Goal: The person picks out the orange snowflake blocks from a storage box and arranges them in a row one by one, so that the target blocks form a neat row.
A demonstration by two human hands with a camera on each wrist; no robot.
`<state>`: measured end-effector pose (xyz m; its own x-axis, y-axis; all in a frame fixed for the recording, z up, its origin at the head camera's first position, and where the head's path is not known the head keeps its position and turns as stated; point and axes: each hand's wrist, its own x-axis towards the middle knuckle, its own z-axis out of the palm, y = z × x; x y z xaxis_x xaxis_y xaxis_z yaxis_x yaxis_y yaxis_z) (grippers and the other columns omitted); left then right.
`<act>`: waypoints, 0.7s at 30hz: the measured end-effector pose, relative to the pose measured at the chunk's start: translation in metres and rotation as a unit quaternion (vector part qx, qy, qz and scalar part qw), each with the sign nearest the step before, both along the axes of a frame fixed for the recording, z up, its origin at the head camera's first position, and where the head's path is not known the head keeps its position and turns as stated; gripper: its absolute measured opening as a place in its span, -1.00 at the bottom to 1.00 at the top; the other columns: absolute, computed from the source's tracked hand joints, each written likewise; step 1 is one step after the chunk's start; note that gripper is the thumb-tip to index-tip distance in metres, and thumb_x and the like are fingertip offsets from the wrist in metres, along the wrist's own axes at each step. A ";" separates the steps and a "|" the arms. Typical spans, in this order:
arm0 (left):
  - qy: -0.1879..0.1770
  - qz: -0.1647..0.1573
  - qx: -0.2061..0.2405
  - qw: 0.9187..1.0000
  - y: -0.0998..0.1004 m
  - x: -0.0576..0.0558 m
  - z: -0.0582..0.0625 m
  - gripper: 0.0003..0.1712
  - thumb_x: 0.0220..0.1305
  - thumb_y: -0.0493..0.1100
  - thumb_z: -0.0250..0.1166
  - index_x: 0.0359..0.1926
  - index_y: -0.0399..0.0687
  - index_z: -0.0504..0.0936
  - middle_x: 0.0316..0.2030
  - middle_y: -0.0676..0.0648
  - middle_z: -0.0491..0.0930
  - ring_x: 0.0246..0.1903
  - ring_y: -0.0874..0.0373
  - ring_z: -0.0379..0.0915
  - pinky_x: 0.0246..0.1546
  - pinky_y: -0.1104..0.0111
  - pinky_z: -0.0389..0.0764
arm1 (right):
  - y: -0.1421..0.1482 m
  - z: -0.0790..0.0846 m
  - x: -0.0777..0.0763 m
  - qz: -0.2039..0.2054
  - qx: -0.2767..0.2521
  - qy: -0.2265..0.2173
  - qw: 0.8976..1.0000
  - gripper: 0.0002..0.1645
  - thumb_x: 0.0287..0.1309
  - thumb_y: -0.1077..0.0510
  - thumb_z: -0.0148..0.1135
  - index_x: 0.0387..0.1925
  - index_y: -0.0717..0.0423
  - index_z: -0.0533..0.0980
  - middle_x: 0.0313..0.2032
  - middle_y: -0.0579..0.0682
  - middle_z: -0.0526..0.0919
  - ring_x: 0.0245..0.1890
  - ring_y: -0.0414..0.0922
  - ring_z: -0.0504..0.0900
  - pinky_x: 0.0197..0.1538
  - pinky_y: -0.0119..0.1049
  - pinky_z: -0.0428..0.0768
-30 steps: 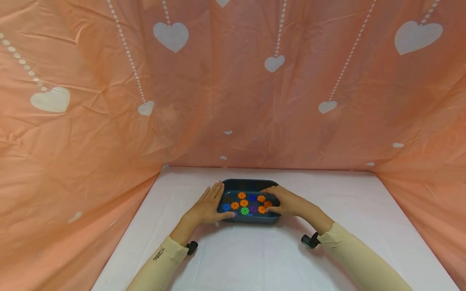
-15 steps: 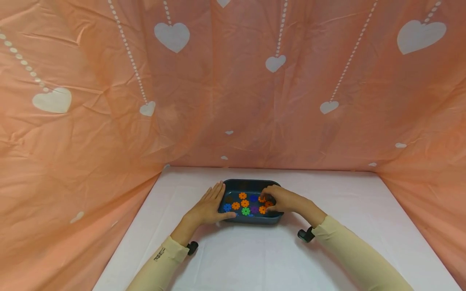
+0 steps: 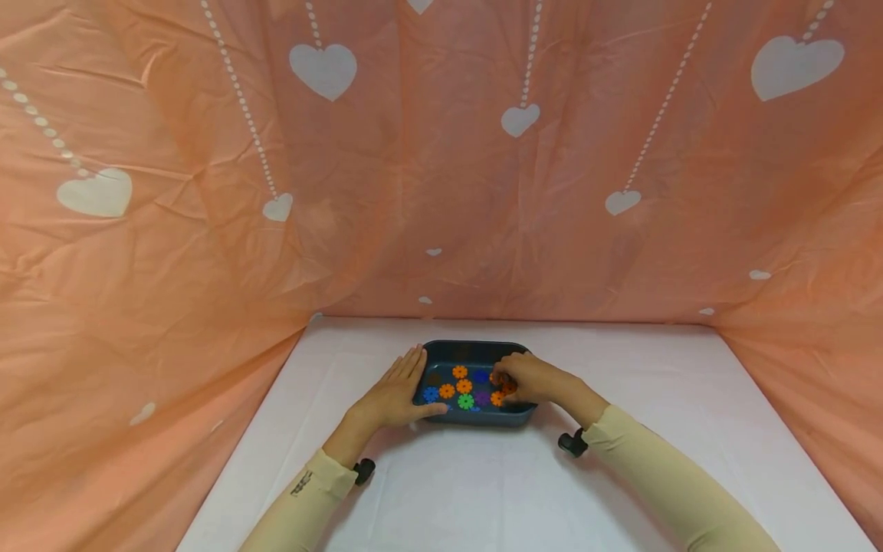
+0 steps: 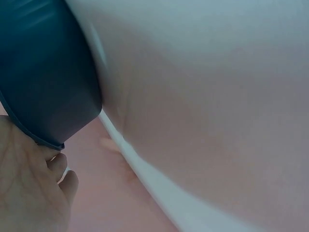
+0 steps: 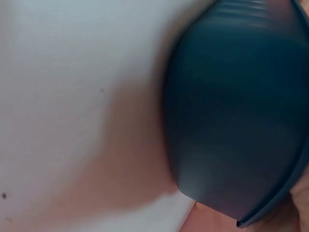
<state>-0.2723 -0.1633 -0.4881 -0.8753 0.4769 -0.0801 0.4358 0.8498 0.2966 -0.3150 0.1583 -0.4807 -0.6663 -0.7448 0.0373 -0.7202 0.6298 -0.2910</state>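
Observation:
A dark blue tray (image 3: 476,418) holds several flower-shaped plastic pieces: orange (image 3: 464,386), blue (image 3: 431,393), green (image 3: 465,401) and purple (image 3: 482,397). My left hand (image 3: 393,395) rests along the tray's left end, fingers straight, thumb lying over the front rim. Inside the tray's right end, my right hand (image 3: 534,379) reaches down with bent fingers and thumb around some orange pieces; whether it pinches one is hidden. In the left wrist view the left hand (image 4: 29,179) touches the tray's rim (image 4: 34,137). The right wrist view shows mostly the tray's outer wall (image 5: 231,106).
The tray stands on a table with a white cloth (image 3: 441,483). Behind and at both sides hangs an orange curtain (image 3: 441,192) with white hearts. A black wrist camera (image 3: 364,471) sits at the left cuff, another black camera (image 3: 572,442) at the right.
My right hand has moved slightly left and deeper into the tray, its spread fingers and thumb drawing in around the orange pieces. The left hand stays in place on the tray.

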 end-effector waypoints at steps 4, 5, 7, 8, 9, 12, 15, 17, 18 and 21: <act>0.002 -0.002 0.005 1.000 -0.001 0.000 0.000 0.42 0.35 0.62 0.17 0.72 -0.26 -0.23 0.73 -0.23 -0.32 0.72 -0.11 -0.40 0.70 0.02 -0.23 | -0.002 0.000 -0.001 -0.008 0.011 0.002 1.000 -0.65 0.12 -0.02 0.69 -0.18 0.01 0.69 -0.31 -0.13 0.63 -0.24 -0.18 0.52 -0.11 -0.20 0.45; 0.002 -0.003 0.006 1.000 -0.001 -0.001 0.000 0.42 0.35 0.62 0.18 0.72 -0.26 -0.23 0.73 -0.23 -0.32 0.72 -0.11 -0.40 0.70 0.02 -0.23 | -0.003 0.000 -0.001 -0.010 0.015 0.002 1.000 -0.65 0.12 -0.03 0.69 -0.19 -0.01 0.69 -0.32 -0.14 0.63 -0.25 -0.19 0.51 -0.11 -0.21 0.44; 0.004 -0.005 0.006 1.000 -0.001 -0.001 0.000 0.42 0.35 0.62 0.17 0.72 -0.26 -0.23 0.73 -0.23 -0.31 0.72 -0.11 -0.40 0.70 0.02 -0.22 | -0.004 0.000 -0.002 -0.016 0.022 0.000 1.000 -0.66 0.11 -0.05 0.69 -0.21 -0.03 0.69 -0.33 -0.16 0.62 -0.26 -0.20 0.52 -0.11 -0.21 0.43; 0.003 -0.006 0.004 1.000 -0.001 -0.001 0.000 0.42 0.35 0.63 0.16 0.72 -0.26 -0.23 0.73 -0.23 -0.32 0.72 -0.10 -0.41 0.70 0.03 -0.23 | -0.005 0.000 -0.002 -0.018 0.025 -0.001 1.000 -0.66 0.11 -0.06 0.69 -0.22 -0.04 0.69 -0.34 -0.17 0.62 -0.27 -0.21 0.52 -0.11 -0.20 0.43; 0.003 -0.007 0.004 1.000 -0.001 -0.001 0.000 0.42 0.35 0.63 0.16 0.72 -0.26 -0.23 0.73 -0.22 -0.32 0.72 -0.10 -0.41 0.70 0.03 -0.23 | -0.006 -0.001 -0.002 -0.021 0.031 0.000 0.999 -0.66 0.11 -0.07 0.69 -0.23 -0.05 0.69 -0.35 -0.19 0.62 -0.27 -0.22 0.52 -0.10 -0.20 0.44; 0.002 -0.008 0.003 1.000 -0.001 -0.001 -0.001 0.42 0.35 0.63 0.16 0.73 -0.25 -0.23 0.73 -0.22 -0.33 0.72 -0.10 -0.42 0.70 0.04 -0.23 | -0.008 -0.002 -0.001 -0.029 0.042 -0.003 0.999 -0.68 0.11 -0.08 0.69 -0.26 -0.08 0.68 -0.37 -0.22 0.61 -0.28 -0.23 0.53 -0.06 -0.16 0.46; 0.000 -0.007 0.005 1.000 -0.001 -0.001 -0.001 0.42 0.35 0.63 0.16 0.72 -0.26 -0.23 0.73 -0.21 -0.33 0.72 -0.10 -0.42 0.70 0.03 -0.23 | -0.010 -0.004 -0.001 -0.035 0.050 -0.004 0.998 -0.69 0.12 -0.09 0.69 -0.29 -0.11 0.67 -0.39 -0.24 0.60 -0.27 -0.23 0.53 -0.01 -0.11 0.47; -0.002 -0.007 0.006 1.000 -0.001 -0.001 -0.001 0.42 0.35 0.62 0.16 0.72 -0.26 -0.24 0.73 -0.21 -0.34 0.72 -0.10 -0.42 0.70 0.04 -0.24 | -0.010 -0.004 -0.001 -0.038 0.053 -0.006 0.998 -0.70 0.13 -0.08 0.68 -0.31 -0.13 0.66 -0.40 -0.26 0.60 -0.27 -0.23 0.54 0.01 -0.08 0.48; -0.002 -0.007 0.008 1.000 -0.001 -0.001 -0.001 0.42 0.35 0.62 0.17 0.72 -0.26 -0.24 0.73 -0.22 -0.34 0.72 -0.10 -0.42 0.70 0.04 -0.24 | -0.011 -0.004 0.000 -0.040 0.053 -0.007 0.998 -0.70 0.13 -0.08 0.68 -0.31 -0.13 0.66 -0.40 -0.26 0.60 -0.27 -0.23 0.54 0.02 -0.06 0.48; -0.004 -0.007 0.010 1.000 -0.001 0.000 0.000 0.42 0.36 0.61 0.17 0.72 -0.26 -0.24 0.73 -0.22 -0.34 0.72 -0.10 -0.43 0.70 0.04 -0.25 | -0.011 -0.004 0.000 -0.044 0.054 -0.009 0.998 -0.71 0.12 -0.07 0.69 -0.33 -0.14 0.66 -0.41 -0.28 0.61 -0.27 -0.23 0.56 0.05 -0.04 0.49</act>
